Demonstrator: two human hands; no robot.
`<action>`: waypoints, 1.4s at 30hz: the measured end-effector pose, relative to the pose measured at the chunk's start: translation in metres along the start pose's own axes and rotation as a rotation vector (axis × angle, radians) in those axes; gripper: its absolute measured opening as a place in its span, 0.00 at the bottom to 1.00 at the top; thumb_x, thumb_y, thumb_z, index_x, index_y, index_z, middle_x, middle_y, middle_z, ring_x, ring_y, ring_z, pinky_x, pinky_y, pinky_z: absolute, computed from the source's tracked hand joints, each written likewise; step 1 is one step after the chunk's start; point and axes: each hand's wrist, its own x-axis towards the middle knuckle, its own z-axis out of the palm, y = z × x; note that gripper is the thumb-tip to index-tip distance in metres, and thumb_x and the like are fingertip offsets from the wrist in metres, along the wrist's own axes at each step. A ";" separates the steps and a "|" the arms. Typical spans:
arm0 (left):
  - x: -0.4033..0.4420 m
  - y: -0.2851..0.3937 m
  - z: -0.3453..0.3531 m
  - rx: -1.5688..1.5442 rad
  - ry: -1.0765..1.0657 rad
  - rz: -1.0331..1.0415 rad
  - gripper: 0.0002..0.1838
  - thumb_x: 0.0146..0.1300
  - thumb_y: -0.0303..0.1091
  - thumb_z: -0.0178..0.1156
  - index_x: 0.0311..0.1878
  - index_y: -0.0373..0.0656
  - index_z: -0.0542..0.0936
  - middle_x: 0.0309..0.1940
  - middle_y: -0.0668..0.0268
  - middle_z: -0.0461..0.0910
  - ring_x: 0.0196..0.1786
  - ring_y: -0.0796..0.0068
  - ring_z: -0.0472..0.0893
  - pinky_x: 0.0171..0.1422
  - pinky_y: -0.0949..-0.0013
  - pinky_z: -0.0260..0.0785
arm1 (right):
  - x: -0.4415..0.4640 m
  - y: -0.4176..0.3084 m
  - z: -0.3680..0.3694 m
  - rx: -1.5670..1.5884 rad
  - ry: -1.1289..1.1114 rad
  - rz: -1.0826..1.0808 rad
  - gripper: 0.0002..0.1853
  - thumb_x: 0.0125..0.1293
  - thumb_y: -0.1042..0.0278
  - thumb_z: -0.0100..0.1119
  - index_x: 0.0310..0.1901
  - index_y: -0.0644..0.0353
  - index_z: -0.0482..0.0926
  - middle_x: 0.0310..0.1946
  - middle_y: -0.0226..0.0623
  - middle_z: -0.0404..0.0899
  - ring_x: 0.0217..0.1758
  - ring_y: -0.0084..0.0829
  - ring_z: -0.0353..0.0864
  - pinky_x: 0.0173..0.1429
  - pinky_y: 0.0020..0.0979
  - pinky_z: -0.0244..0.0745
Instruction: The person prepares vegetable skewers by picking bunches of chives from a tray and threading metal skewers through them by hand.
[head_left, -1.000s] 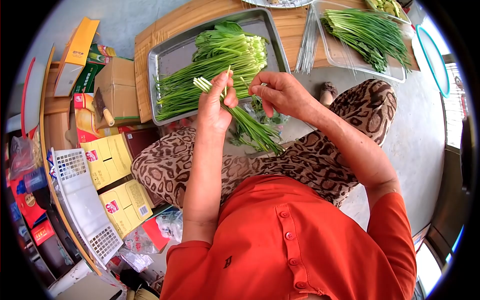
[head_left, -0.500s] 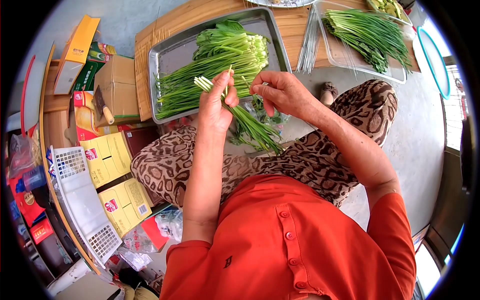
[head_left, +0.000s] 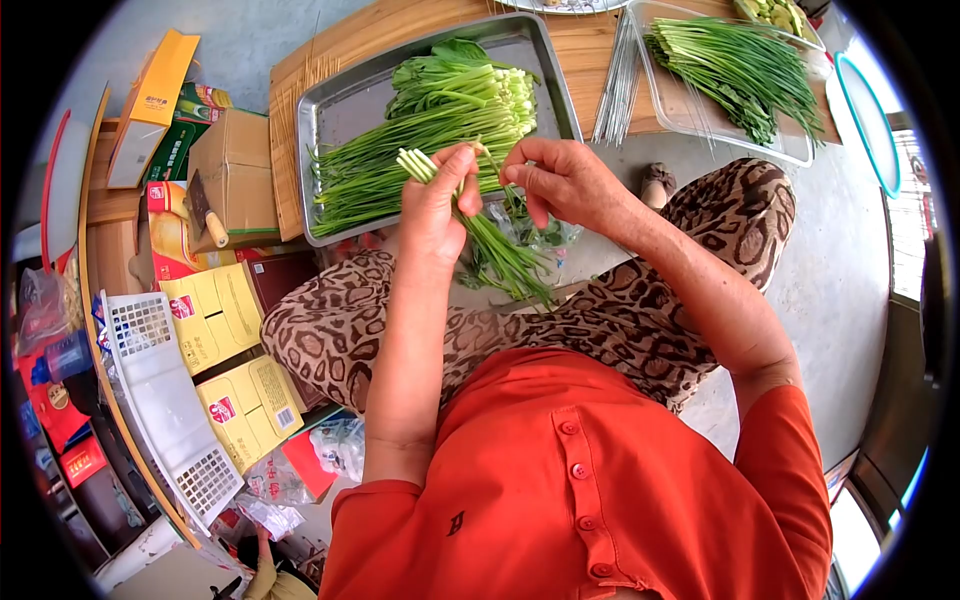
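Observation:
My left hand [head_left: 437,205] is closed around a small bunch of garlic chives [head_left: 500,250], pale cut ends up at the left and green leaves hanging toward my lap. At the tip of its thumb is a thin stalk end. My right hand [head_left: 575,185] is pinched on a thin green chive stalk [head_left: 491,160] just beside the left fingertips. Behind both hands a metal tray [head_left: 310,130] holds long chives [head_left: 370,180] and a leafy green vegetable with pale stems [head_left: 500,100]. Part of the bunch is hidden by the left fingers.
Metal skewers [head_left: 618,85] lie on the wooden table [head_left: 590,50], beside a clear plastic container [head_left: 670,115] of chives. A knife [head_left: 207,212] rests by a cardboard box [head_left: 235,165] at left. Yellow boxes [head_left: 250,415] and a white basket [head_left: 165,400] stand nearer. A person partly shows at bottom left.
My left hand has shifted slightly right and up with the chives, closer to my right hand. The right hand has hardly moved. The person at bottom left has moved.

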 end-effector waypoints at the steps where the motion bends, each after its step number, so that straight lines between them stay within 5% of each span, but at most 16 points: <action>1: -0.001 -0.001 0.002 0.064 0.005 0.011 0.13 0.59 0.36 0.67 0.41 0.37 0.80 0.26 0.71 0.75 0.18 0.83 0.67 0.22 0.76 0.58 | 0.001 0.000 0.000 0.004 0.011 0.002 0.10 0.72 0.62 0.49 0.38 0.59 0.75 0.13 0.24 0.72 0.17 0.14 0.67 0.22 0.21 0.58; 7: -0.006 -0.012 0.013 0.301 0.003 0.129 0.11 0.63 0.34 0.62 0.42 0.35 0.82 0.27 0.69 0.78 0.22 0.83 0.72 0.22 0.78 0.61 | 0.004 0.001 -0.001 0.045 0.051 0.041 0.10 0.72 0.63 0.50 0.38 0.60 0.76 0.13 0.25 0.71 0.16 0.14 0.65 0.21 0.20 0.58; 11: -0.001 -0.011 0.001 0.589 0.130 0.451 0.11 0.68 0.36 0.57 0.42 0.39 0.83 0.23 0.73 0.75 0.21 0.87 0.69 0.24 0.79 0.61 | 0.006 0.005 -0.004 0.042 0.141 0.031 0.09 0.69 0.66 0.51 0.36 0.62 0.77 0.14 0.28 0.74 0.18 0.17 0.70 0.25 0.25 0.65; 15: -0.008 0.000 -0.002 0.682 0.163 0.293 0.10 0.67 0.36 0.58 0.40 0.39 0.83 0.16 0.78 0.68 0.19 0.88 0.64 0.22 0.79 0.57 | 0.006 0.005 -0.005 0.011 0.197 -0.005 0.08 0.68 0.66 0.53 0.37 0.62 0.77 0.14 0.28 0.74 0.18 0.16 0.69 0.25 0.24 0.64; 21: -0.011 -0.006 0.014 0.593 -0.122 -0.064 0.06 0.65 0.33 0.59 0.36 0.41 0.78 0.17 0.77 0.68 0.18 0.88 0.64 0.20 0.79 0.54 | 0.008 0.010 0.005 0.088 0.143 -0.104 0.06 0.67 0.69 0.59 0.41 0.62 0.76 0.18 0.22 0.72 0.18 0.12 0.64 0.22 0.18 0.58; 42: -0.014 0.002 0.015 0.458 -0.288 -0.151 0.10 0.62 0.31 0.63 0.42 0.41 0.75 0.21 0.74 0.70 0.18 0.88 0.66 0.18 0.82 0.57 | 0.008 0.003 0.000 0.253 0.025 -0.001 0.07 0.66 0.67 0.59 0.41 0.60 0.78 0.19 0.20 0.71 0.17 0.10 0.61 0.20 0.17 0.54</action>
